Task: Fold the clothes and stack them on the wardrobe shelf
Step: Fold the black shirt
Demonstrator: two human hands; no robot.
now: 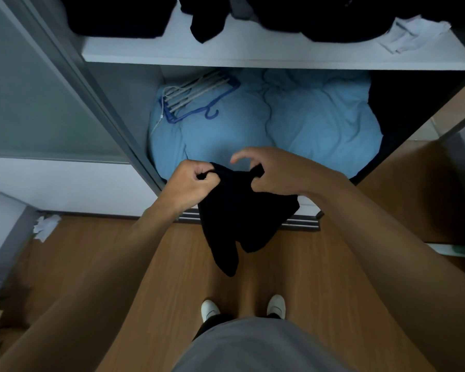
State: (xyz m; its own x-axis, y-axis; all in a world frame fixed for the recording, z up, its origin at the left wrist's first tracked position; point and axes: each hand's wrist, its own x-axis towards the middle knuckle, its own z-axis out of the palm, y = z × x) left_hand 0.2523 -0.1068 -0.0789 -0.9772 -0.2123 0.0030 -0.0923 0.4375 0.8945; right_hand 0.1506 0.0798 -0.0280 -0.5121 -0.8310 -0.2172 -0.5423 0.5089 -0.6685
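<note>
A small black garment (239, 218) hangs in front of me over the wooden floor. My left hand (193, 183) grips its top left edge with curled fingers. My right hand (271, 173) pinches the top right edge, with the forefinger lifted free. Above, the white wardrobe shelf (253, 56) carries a folded black stack (118, 17) at the left, a loose black piece (207, 22) in the middle and a dark heap (328, 20) at the right. Crumpled white cloth (411, 33) lies at the shelf's right end.
Below the shelf a light blue duvet (293, 119) fills the wardrobe bottom, with blue and white hangers (196, 98) on it. A sliding door (38, 89) stands at the left. White crumpled paper or cloth (45, 226) lies on the floor. My white shoes (210, 308) are below.
</note>
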